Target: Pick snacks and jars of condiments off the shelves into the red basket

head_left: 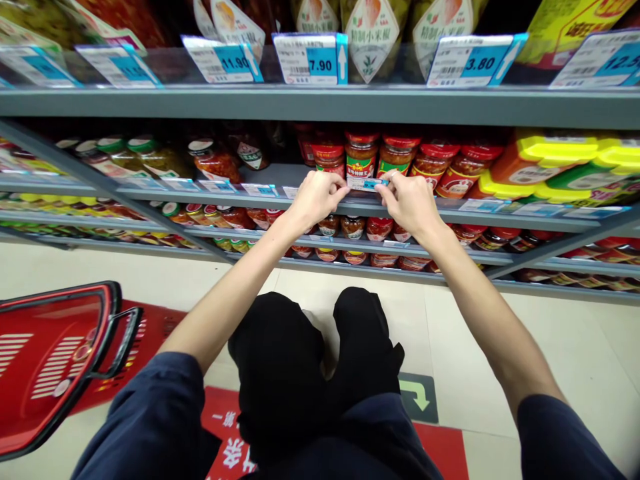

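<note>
My left hand (320, 197) and my right hand (407, 200) pinch the two ends of a small white and blue price tag (367, 184) at the front edge of the middle shelf (280, 200). Fingers of both hands are closed on it. Right behind the tag stands a red-lidded sauce jar (361, 157) with a green and red label. More red-lidded jars (399, 155) are lined up on either side of it.
Yellow-lidded tubs (555, 150) are stacked at the right of this shelf. Green-lidded jars (145, 153) stand at its left. An upper shelf edge (320, 105) with price tags juts out above my hands. A red shopping basket (50, 360) is on the floor at left.
</note>
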Demonstrator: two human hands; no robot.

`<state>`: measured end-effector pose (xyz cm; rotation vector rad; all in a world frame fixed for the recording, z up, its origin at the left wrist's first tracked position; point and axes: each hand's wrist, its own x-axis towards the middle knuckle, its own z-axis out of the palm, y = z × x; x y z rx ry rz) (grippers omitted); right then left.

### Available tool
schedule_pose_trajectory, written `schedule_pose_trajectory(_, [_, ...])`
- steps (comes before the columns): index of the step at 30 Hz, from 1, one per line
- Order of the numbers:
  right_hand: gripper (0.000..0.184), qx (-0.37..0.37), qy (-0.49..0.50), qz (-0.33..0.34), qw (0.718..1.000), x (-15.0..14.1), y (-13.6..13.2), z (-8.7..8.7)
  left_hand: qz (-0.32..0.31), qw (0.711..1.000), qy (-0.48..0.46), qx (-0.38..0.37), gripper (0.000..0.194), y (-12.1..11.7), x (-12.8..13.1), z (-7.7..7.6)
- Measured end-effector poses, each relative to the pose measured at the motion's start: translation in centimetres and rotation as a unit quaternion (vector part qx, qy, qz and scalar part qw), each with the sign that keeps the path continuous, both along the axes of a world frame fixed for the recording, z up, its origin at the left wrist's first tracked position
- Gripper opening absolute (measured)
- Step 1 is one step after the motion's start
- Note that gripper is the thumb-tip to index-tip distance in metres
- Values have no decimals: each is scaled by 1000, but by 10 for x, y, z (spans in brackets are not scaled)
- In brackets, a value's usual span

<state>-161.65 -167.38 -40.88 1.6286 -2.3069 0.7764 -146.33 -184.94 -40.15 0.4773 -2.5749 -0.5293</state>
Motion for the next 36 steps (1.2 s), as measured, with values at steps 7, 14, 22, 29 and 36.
schedule_pose_trajectory(7, [39,8,9,12,1000,-3,3,-1,6,999,-48,-12,30,1,3,4])
schedule_pose_trajectory(14, [38,40,56,-2,998,-5,8,7,65,993,-75,-68,33,12,3,5])
schedule_pose_trajectory(22, [41,58,87,-15,994,-6,13,13,61,992,-102,-29,29,9,-1,13])
schedule_pose_trajectory(29, [43,70,93,-15,993,-3,15,15,70,995,-63,-23,17,2,-8,9])
schedule_pose_trajectory(36, [41,74,89,-10,993,0,13,15,59,997,-42,-17,13,-2,-9,6])
